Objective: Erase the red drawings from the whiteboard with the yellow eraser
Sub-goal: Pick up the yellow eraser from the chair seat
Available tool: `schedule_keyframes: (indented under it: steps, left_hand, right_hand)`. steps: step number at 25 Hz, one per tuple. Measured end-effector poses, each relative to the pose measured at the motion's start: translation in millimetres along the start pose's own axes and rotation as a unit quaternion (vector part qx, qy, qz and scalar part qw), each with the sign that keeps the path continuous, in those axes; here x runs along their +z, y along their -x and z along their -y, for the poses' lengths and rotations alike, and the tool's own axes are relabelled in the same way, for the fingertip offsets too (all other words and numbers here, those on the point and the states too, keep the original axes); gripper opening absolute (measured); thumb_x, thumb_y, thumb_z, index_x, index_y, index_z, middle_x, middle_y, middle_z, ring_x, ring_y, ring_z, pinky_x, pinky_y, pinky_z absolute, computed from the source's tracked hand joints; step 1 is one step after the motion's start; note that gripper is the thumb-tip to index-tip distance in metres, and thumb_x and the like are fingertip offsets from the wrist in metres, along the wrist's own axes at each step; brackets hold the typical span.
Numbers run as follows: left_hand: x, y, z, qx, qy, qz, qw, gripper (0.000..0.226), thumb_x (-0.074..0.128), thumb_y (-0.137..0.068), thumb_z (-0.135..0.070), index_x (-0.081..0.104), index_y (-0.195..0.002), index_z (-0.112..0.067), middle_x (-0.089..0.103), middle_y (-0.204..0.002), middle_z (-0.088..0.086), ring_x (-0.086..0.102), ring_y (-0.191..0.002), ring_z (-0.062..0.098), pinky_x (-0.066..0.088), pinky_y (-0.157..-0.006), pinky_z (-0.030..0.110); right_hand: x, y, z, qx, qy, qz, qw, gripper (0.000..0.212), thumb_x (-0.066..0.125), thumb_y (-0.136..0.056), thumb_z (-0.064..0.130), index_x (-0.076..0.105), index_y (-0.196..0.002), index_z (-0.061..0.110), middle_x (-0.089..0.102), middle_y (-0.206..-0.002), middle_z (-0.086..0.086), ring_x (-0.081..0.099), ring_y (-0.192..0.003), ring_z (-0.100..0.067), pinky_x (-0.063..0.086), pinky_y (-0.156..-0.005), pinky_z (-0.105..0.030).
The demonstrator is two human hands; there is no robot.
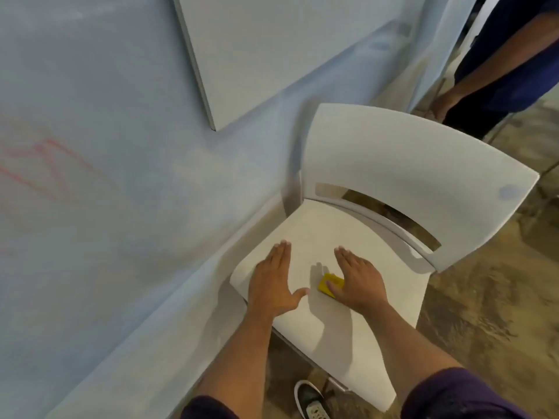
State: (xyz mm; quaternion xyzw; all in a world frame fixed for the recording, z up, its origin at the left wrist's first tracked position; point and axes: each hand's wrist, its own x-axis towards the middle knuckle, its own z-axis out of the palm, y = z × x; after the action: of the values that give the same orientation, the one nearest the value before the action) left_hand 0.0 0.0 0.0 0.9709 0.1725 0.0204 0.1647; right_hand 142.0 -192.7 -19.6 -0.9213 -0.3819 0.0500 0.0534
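A white moulded plastic chair (pixel 393 164) stands beside a pale blue wall, its seat facing the viewer. On the seat lies a small yellow rectangular eraser (pixel 326 285), partly covered by the right hand (pixel 360 282). That hand is spread flat, palm down, fingers straight and together; its thumb lies across the eraser's near edge. No closed grasp is visible; whether the palm presses the eraser cannot be told. The left hand (pixel 273 284) is likewise flat and open on the near-left part of the seat, thumb stretched toward the eraser but apart from it, holding nothing. Both forearms are bare, with dark purple sleeves at the near edge of view.

On the wall surface, far left, faint red marker drawings (pixel 45 167) show as angular lines, blurred. A grey-edged white rectangular whiteboard panel (pixel 272 55) hangs on the wall above the chair, well apart from the eraser. A black-and-white sneaker (pixel 310 399) shows on the mottled brown floor (pixel 484 313) under the seat's near edge. At far right stands a second person in dark blue clothing (pixel 514 65), only partly in view.
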Motion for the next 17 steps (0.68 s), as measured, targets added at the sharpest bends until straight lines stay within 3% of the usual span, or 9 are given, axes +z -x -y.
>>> schedule_keyframes:
  steps: [2, 4, 9, 13, 17]
  left_hand:
    - [20, -9, -11, 0.006, 0.0, 0.056, 0.998, 0.112, 0.061, -0.097, -0.069, -0.006, -0.171, -0.019, -0.001, -0.18, -0.002, 0.004, -0.167, 0.018, 0.017, -0.132, 0.038]
    - [40, -20, -21, 0.012, -0.008, 0.074, 0.997, 0.102, 0.064, -0.103, -0.051, -0.005, -0.172, -0.019, 0.001, -0.18, -0.001, 0.009, -0.166, 0.02, 0.02, -0.132, 0.037]
    - [78, -33, -31, 0.04, -0.008, 0.103, 0.994, 0.09, 0.061, -0.107, -0.013, -0.001, -0.172, -0.019, 0.001, -0.18, -0.001, 0.013, -0.166, 0.019, 0.028, -0.131, 0.036]
    - [98, -29, -37, 0.041, 0.02, 0.147, 0.988, 0.08, 0.057, -0.11, -0.016, 0.007, -0.172, -0.019, 0.011, -0.18, -0.001, 0.018, -0.164, 0.019, 0.025, -0.132, 0.038]
    - [93, -28, -36, 0.023, 0.03, 0.092, 0.995, 0.085, 0.061, -0.109, -0.024, 0.005, -0.173, -0.024, 0.012, -0.18, -0.004, 0.021, -0.164, 0.021, 0.028, -0.132, 0.038]
  right_hand:
    - [10, 2, -6, 0.031, -0.006, 0.081, 0.996, 0.096, 0.037, -0.091, 0.073, 0.016, -0.165, 0.017, 0.023, -0.171, -0.003, 0.031, -0.154, -0.022, 0.03, -0.123, -0.037]
    - [20, 4, -16, 0.041, 0.006, 0.117, 0.992, 0.093, 0.045, -0.092, 0.07, 0.018, -0.165, 0.018, 0.031, -0.168, -0.004, 0.039, -0.149, -0.025, 0.033, -0.12, -0.039]
    - [34, -1, -24, 0.014, 0.023, 0.194, 0.981, 0.069, 0.055, -0.1, 0.036, 0.027, -0.16, 0.018, 0.05, -0.147, -0.005, 0.054, -0.128, -0.029, 0.044, -0.104, -0.038]
    - [40, -5, -29, -0.004, -0.033, 0.189, 0.981, 0.052, 0.063, -0.097, 0.037, 0.048, -0.144, 0.019, 0.057, -0.128, -0.004, 0.057, -0.114, -0.026, 0.045, -0.089, -0.034]
    - [28, -10, -31, -0.071, -0.102, 0.138, 0.983, 0.051, 0.072, -0.091, 0.035, 0.057, -0.138, 0.02, 0.062, -0.12, -0.002, 0.059, -0.109, -0.024, 0.047, -0.088, -0.032]
